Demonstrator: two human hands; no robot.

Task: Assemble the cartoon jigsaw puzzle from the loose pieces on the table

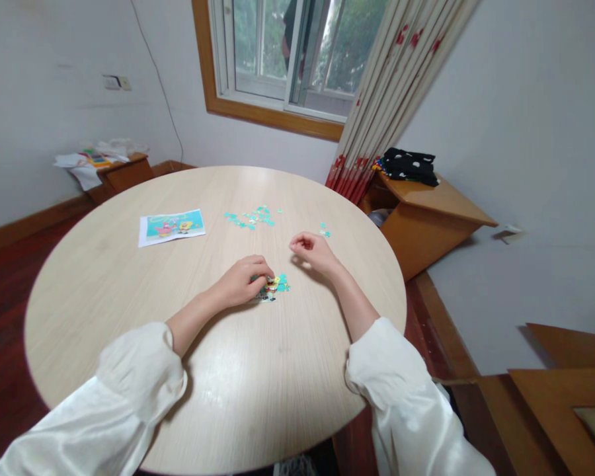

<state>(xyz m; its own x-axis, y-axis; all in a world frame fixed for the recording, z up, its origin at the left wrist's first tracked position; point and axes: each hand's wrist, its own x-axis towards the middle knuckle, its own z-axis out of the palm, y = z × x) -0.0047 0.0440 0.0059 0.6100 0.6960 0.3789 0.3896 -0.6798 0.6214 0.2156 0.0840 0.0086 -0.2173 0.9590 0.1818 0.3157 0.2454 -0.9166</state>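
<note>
A partly joined jigsaw puzzle (276,284), yellow and turquoise with a cartoon picture, lies flat on the round table. My left hand (245,280) is curled over its left side, fingertips and thumb against it, hiding part of it. To the upper right of the puzzle, my right hand (316,252) hovers just above the tabletop with thumb and fingers drawn together. Whatever may be between those fingertips is too small or hidden to make out. Loose turquoise puzzle pieces (252,217) are scattered beyond both hands. A few more pieces (324,230) lie behind my right hand.
On the left of the pale wooden table (218,383) lies a printed reference picture (174,226) with cartoon figures. A wooden cabinet (416,215) with black cloth (409,165) stands beyond the right edge. A small stand (123,175) holds papers at the far left.
</note>
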